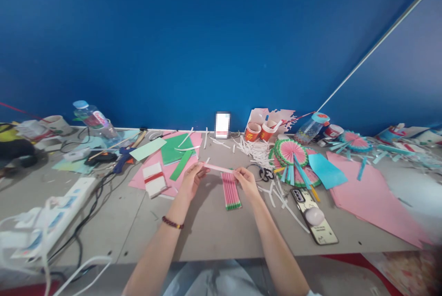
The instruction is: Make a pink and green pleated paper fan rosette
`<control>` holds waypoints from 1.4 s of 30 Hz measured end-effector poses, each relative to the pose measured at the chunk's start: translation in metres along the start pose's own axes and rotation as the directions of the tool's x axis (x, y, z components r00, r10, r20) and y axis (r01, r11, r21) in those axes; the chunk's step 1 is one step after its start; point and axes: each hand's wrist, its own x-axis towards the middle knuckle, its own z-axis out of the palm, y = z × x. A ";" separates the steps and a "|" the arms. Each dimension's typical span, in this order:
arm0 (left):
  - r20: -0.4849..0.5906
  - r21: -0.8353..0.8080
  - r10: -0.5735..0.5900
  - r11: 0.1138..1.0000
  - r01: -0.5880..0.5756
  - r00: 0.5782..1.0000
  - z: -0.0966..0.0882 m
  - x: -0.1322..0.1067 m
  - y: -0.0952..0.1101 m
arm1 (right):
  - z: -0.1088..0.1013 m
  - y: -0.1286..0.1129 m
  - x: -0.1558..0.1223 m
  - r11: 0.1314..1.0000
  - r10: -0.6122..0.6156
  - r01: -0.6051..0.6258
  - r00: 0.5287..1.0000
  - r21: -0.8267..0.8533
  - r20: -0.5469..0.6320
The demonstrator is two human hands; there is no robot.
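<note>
A narrow pale pink paper strip [219,167] is stretched between my hands above the table. My left hand [193,179] pinches its left end, and my right hand [246,181] grips the right end with thumb and fingers. Just below the strip lies a pleated pink paper [230,191] with a green lower edge, its folds running lengthwise; its top end is partly behind the strip. To the right of my right hand are black-handled scissors [266,175]. Left of my left hand, a green paper strip [181,165] rests on pink sheets.
Watermelon-like paper fans [291,153], white paper scraps [253,148] and a phone [315,217] are on the right. Red paper cups [253,132] stand at the back. Leftward are a banded white paper stack [154,179], a glue gun [123,159], a bottle [93,116] and a power strip [65,217] with cables.
</note>
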 end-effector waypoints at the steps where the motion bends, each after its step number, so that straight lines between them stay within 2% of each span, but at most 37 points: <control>1: -0.008 0.014 0.009 1.000 -0.009 1.000 0.000 0.000 0.000 | 0.000 0.001 0.000 0.999 -0.010 0.010 1.000 -0.039 -0.012; 3: -0.020 0.052 0.022 0.998 -0.021 1.000 0.000 0.000 0.000 | 0.000 0.001 -0.001 0.983 -0.074 0.060 0.994 -0.173 -0.074; 4: -0.028 0.076 0.026 0.997 -0.024 0.999 0.000 -0.001 -0.001 | 0.000 0.001 -0.001 0.956 -0.144 0.105 0.981 -0.274 -0.128; 6: -0.057 0.123 0.042 0.992 -0.035 0.998 0.003 -0.003 -0.003 | 0.001 -0.002 -0.003 0.837 -0.339 0.190 0.916 -0.513 -0.213; 7: -0.069 0.145 0.054 0.989 -0.043 0.996 0.005 -0.004 -0.004 | 0.003 -0.004 -0.005 0.756 -0.433 0.222 0.875 -0.615 -0.216; 9: -0.066 0.184 0.076 0.981 -0.063 0.995 0.009 -0.007 -0.008 | 0.007 -0.008 -0.008 0.612 -0.547 0.292 0.828 -0.735 -0.126; 12: 0.019 0.242 0.084 0.966 -0.086 0.996 0.016 -0.012 -0.016 | 0.016 -0.010 -0.011 0.508 -0.572 0.446 0.815 -0.737 0.099; 15: 0.081 0.252 0.073 0.963 -0.091 0.994 0.020 -0.016 -0.022 | 0.023 -0.008 -0.011 0.502 -0.548 0.527 0.807 -0.686 0.219; 19: 0.125 0.232 0.033 0.971 -0.062 0.992 0.022 -0.020 -0.023 | 0.023 -0.003 -0.012 0.560 -0.516 0.495 0.836 -0.664 0.188; 22: 0.152 0.224 0.006 0.974 -0.041 0.988 0.023 -0.022 -0.020 | 0.021 -0.001 -0.013 0.560 -0.515 0.481 0.840 -0.675 0.171; 29: 0.135 0.273 -0.004 0.961 -0.033 0.991 0.021 -0.021 -0.015 | 0.021 -0.001 -0.012 0.547 -0.533 0.485 0.830 -0.682 0.164; 35: 0.080 0.311 0.050 0.948 -0.073 0.996 0.017 -0.018 -0.017 | 0.022 0.000 -0.013 0.533 -0.543 0.499 0.821 -0.684 0.176; 42: 0.063 0.358 0.072 0.930 -0.090 0.995 0.018 -0.019 -0.016 | 0.022 0.002 -0.012 0.505 -0.560 0.507 0.808 -0.699 0.181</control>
